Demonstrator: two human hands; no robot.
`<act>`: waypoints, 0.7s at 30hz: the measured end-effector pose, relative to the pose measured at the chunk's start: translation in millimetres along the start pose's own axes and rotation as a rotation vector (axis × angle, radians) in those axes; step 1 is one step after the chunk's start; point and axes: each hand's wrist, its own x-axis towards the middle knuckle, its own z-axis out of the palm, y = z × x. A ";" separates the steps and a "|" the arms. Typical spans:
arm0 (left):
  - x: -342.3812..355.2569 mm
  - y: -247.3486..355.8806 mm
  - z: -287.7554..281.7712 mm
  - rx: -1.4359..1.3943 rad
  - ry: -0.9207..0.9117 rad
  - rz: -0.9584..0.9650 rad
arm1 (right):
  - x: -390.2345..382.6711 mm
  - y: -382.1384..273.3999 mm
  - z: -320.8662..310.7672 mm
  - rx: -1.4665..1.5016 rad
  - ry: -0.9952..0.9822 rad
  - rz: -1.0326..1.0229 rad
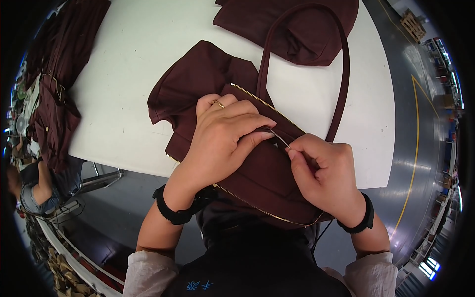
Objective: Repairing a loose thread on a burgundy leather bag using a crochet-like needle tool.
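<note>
A dark maroon fabric bag [257, 168] with gold-toothed zippers lies over the near edge of the table, partly against my apron. My left hand [225, 136] is closed on it, thumb and forefinger pinching a fold of the fabric beside the upper zipper [267, 105]. Between the fingers of my right hand [324, 171] is a thin metal tool [282, 139], its tip reaching to the left thumb and forefinger. Its exact kind is too small to tell. A long maroon strap [341, 84] loops up from the bag across the table.
Another maroon fabric piece [307, 39] lies at the far side of the white table [123, 109]. A pile of maroon pieces [62, 64] hangs over the table's left edge. Another person's arm [44, 180] shows at far left. A grey floor [405, 133] with yellow lines runs along the right.
</note>
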 end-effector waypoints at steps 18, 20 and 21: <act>-1.4 -2.2 0.6 -0.009 -0.004 0.005 | 0.8 3.7 6.2 0.013 -0.006 -0.015; -1.5 -2.1 0.9 -0.010 -0.005 -0.006 | -0.7 3.0 9.2 0.012 0.010 -0.016; -1.0 -2.0 1.8 -0.012 0.000 -0.005 | -1.3 2.7 9.9 0.008 0.027 -0.014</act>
